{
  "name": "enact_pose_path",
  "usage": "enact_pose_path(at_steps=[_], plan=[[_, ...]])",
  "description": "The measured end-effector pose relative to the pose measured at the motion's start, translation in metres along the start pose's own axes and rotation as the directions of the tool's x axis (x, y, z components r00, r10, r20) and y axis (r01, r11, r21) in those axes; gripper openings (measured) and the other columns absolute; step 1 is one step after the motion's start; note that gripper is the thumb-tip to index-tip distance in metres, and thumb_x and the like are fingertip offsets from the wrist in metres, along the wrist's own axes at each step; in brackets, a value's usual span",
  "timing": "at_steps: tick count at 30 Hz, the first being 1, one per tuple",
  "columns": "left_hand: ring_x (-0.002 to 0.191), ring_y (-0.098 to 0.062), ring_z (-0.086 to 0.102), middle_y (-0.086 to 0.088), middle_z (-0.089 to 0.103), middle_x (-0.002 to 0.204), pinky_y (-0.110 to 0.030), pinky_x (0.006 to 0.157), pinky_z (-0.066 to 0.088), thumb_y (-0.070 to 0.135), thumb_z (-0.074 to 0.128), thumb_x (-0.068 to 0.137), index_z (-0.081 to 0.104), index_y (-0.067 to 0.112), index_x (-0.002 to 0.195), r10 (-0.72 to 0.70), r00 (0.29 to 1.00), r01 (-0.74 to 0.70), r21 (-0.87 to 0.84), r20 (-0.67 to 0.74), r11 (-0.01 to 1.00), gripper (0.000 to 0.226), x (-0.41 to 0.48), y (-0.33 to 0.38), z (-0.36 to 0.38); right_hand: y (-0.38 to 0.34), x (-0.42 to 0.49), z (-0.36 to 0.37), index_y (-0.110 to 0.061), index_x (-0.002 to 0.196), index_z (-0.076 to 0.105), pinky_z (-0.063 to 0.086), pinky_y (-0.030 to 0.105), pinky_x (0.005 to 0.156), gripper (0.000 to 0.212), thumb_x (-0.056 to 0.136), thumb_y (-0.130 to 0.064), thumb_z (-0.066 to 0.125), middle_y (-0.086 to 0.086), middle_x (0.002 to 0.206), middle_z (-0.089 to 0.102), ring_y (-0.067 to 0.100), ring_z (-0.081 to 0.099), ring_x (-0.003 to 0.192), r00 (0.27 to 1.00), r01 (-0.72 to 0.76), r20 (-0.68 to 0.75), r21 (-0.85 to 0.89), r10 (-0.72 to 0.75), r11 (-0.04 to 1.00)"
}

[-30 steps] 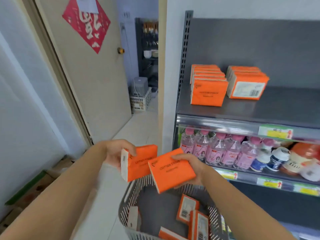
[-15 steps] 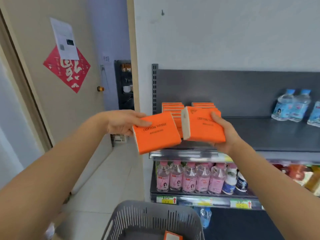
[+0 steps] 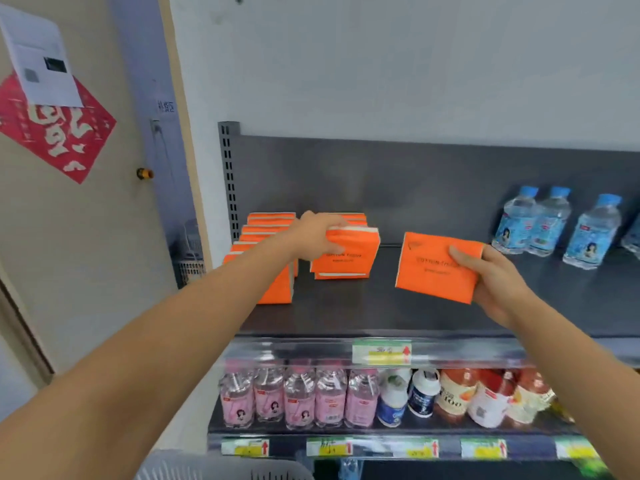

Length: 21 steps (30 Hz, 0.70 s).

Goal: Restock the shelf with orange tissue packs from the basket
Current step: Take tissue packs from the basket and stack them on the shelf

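My left hand [image 3: 313, 233] grips an orange tissue pack [image 3: 349, 252] at its top left corner, at the front of the second row of orange packs on the dark shelf [image 3: 363, 310]. A first row of orange packs [image 3: 270, 230] stands to its left, partly hidden by my forearm. My right hand [image 3: 491, 275] holds another orange tissue pack [image 3: 436, 266] by its right edge, tilted, above the bare shelf to the right of the rows. Only the grey basket's rim [image 3: 221, 469] shows at the bottom.
Clear water bottles [image 3: 554, 225] stand at the shelf's right end. The lower shelf carries pink bottles [image 3: 298, 396] and other drinks [image 3: 485, 396] behind yellow price tags. A door with a red paper square [image 3: 59, 133] is at the left.
Both hands rose from the basket to the shelf with a pack each. The left pack now sits at the front of the second row; the right pack moved rightward over the bare shelf.
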State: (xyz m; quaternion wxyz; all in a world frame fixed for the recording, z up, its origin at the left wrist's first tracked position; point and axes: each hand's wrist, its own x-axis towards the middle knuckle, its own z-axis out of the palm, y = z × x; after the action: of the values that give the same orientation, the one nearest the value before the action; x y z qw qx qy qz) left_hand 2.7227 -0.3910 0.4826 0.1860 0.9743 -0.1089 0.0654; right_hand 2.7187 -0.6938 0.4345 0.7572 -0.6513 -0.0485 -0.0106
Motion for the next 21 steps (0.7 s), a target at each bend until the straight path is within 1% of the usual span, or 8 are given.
enact_pose_path(at_steps=[4,7,11,14,16,17,19,21], plan=[[0.129,-0.031,0.034,-0.006,0.044,0.139,-0.047,0.113,0.023,0.045,0.067,0.083,0.050,0.033,0.133,-0.039,0.999,0.037,0.168,0.013,0.985,0.054,0.023,-0.007,0.024,0.016,0.015,0.000,-0.010,0.113,0.057,0.059,0.043,0.074,0.042,0.074,-0.017,0.072,0.017,0.113,0.067,0.031,0.066,0.102,0.988,-0.045,0.149,-0.015,0.047,0.999],[0.125,-0.029,0.039,-0.009,0.041,0.133,-0.044,0.108,0.033,0.037,0.078,0.075,0.051,0.030,0.129,-0.034,0.998,0.037,0.062,-0.044,0.997,0.060,0.029,-0.010,0.031,0.029,0.022,0.018,-0.014,0.102,0.061,0.057,0.042,0.075,0.037,0.068,-0.015,0.076,0.014,0.106,0.067,0.026,0.069,0.094,0.968,-0.066,0.240,-0.023,0.070,0.998],[0.120,-0.026,0.046,-0.008,0.040,0.136,-0.029,0.091,0.040,0.029,0.083,0.069,0.039,0.028,0.141,-0.064,0.998,0.064,0.003,-0.008,0.998,0.084,0.026,-0.012,0.017,0.048,0.031,0.054,-0.016,0.116,0.057,0.055,0.034,0.080,0.059,0.063,-0.013,0.081,0.010,0.116,0.066,0.026,0.065,0.107,0.959,-0.027,0.279,-0.070,0.045,0.997],[0.123,-0.026,0.048,-0.009,0.042,0.139,-0.027,0.088,0.041,0.013,0.071,0.078,0.042,0.019,0.141,-0.112,0.993,0.112,0.009,0.045,0.994,0.069,0.026,-0.011,0.007,0.059,0.035,0.078,-0.025,0.131,0.045,0.052,0.040,0.092,0.081,0.063,-0.005,0.084,0.003,0.125,0.061,0.021,0.061,0.113,0.970,0.013,0.245,-0.089,0.010,0.996],[0.123,-0.026,0.049,-0.011,0.047,0.136,-0.029,0.090,0.041,0.005,0.054,0.085,0.048,0.011,0.135,-0.156,0.985,0.160,-0.059,0.072,0.985,0.050,0.025,-0.005,0.003,0.063,0.034,0.091,-0.032,0.130,0.043,0.051,0.038,0.093,0.085,0.063,-0.001,0.085,-0.003,0.125,0.060,0.015,0.060,0.113,0.972,0.069,0.230,-0.125,-0.039,0.990],[0.114,-0.026,0.050,-0.013,0.052,0.123,-0.031,0.086,0.041,0.002,0.047,0.086,0.054,0.008,0.122,-0.170,0.982,0.178,-0.082,0.087,0.981,0.037,0.024,-0.005,0.002,0.064,0.034,0.096,-0.039,0.124,0.045,0.052,0.035,0.090,0.083,0.063,0.000,0.085,-0.008,0.122,0.060,0.011,0.060,0.110,0.970,0.103,0.233,-0.137,-0.069,0.985],[0.094,-0.020,0.044,-0.011,0.047,0.099,-0.031,0.073,0.038,-0.002,0.038,0.086,0.051,0.012,0.097,-0.174,0.979,0.183,-0.078,0.109,0.980,0.021,0.024,-0.006,0.002,0.066,0.033,0.108,-0.048,0.113,0.044,0.054,0.025,0.080,0.080,0.062,-0.002,0.086,-0.020,0.113,0.060,0.003,0.060,0.105,0.968,0.152,0.224,-0.174,-0.111,0.973],[0.089,-0.018,0.041,-0.009,0.045,0.095,-0.031,0.074,0.035,-0.002,0.036,0.086,0.048,0.014,0.091,-0.170,0.978,0.177,-0.050,0.118,0.983,0.020,0.022,-0.008,0.002,0.068,0.032,0.114,-0.049,0.114,0.041,0.052,0.015,0.070,0.083,0.062,-0.003,0.086,-0.026,0.109,0.057,-0.002,0.060,0.100,0.969,0.179,0.206,-0.198,-0.137,0.964]])
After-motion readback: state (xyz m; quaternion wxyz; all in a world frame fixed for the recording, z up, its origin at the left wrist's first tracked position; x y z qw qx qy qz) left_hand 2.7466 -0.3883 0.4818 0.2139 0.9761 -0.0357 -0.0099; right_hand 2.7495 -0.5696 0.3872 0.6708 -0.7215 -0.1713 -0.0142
